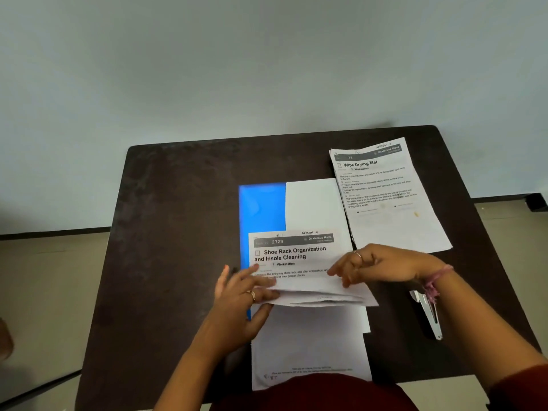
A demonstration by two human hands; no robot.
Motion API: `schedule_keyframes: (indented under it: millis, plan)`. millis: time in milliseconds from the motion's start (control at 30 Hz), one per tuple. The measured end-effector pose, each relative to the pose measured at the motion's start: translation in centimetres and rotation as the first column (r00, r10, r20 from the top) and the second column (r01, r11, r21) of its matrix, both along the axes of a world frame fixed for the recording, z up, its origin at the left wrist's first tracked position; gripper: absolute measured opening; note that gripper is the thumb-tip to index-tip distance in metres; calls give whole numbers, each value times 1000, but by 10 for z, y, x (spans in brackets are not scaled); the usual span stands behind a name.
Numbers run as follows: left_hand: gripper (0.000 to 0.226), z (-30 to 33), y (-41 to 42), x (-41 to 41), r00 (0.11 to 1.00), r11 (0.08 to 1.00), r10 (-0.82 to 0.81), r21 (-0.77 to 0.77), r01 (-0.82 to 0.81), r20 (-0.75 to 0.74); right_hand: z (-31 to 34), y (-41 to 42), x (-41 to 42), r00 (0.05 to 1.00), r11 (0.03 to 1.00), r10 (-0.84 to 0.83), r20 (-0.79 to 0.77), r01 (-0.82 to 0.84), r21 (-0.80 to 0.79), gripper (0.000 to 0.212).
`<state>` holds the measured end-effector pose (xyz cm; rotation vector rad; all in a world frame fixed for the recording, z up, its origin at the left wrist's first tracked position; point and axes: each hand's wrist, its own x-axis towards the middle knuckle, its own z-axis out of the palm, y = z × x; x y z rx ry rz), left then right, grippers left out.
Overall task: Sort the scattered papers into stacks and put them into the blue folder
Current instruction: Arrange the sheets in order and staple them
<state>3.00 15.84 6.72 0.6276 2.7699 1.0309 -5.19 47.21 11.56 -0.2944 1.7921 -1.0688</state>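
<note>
1. I stand over a dark brown rectangular table (178,247) with both bare hands near its middle
2. My left hand (246,295), a ring on one finger, grips the left edge of a bent bundle of white printed papers (299,262); my fingers lie curled over the top sheet and my thumb goes under the fold
3. My right hand (376,268), also ringed and with a pink thread band at the wrist, pinches the right side of the same bundle, fingertips curled down onto the top sheet
4. The top sheet reads "Shoe Rack Organization and Insole Cleaning", with 2723 in its dark header bar; the near half of the bundle folds under, showing several sheet edges
5. A bright blue flat folder (261,212) lies on the table beneath the bundle, its blue showing on the left and far side
6. A blank white sheet (314,206) covers the folder's right part
7. More white paper (308,342) stretches from under my hands to the near table edge
8. A second stack of white printed papers (388,197), headed "Wipe Drying Mat", rests at the far right, just beside the folder and tilted
9. A grey metal stapler (430,315) lies near the right edge, under my right wrist
</note>
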Motion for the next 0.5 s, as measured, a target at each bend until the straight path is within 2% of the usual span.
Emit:
schedule_keyframes:
  millis: [67,167,200,233,300,367,433,500]
  plan:
    - [24,0,-1,-2,999,999,-32,2,32,-19,-8,-1,-13,996,996,-82,-42,82,14,20]
    - [29,6,0,0,998,998,-67,6,67,10,-32,-7,-40,911,950,-199,-361,270,158,9]
    - [26,9,1,1,998,998,-54,21,53,40,-40,-9,-48,873,926,-182,-453,307,218,6]
    - [20,11,3,1,997,999,-16,38,13,82,-47,-12,-56,852,904,-139,-504,317,287,14]
    - [18,11,5,3,987,997,44,54,-53,155,-60,-17,-65,861,861,3,-508,256,440,30]
    - [25,10,6,3,979,994,90,46,-100,182,-65,-21,-70,868,813,93,-488,217,540,35]
    - [23,12,7,1,985,996,57,57,-67,160,-66,-23,-72,852,800,99,-513,239,551,32]
    - [21,8,4,3,998,999,-32,34,30,46,-63,-25,-71,823,800,103,-559,265,538,21]
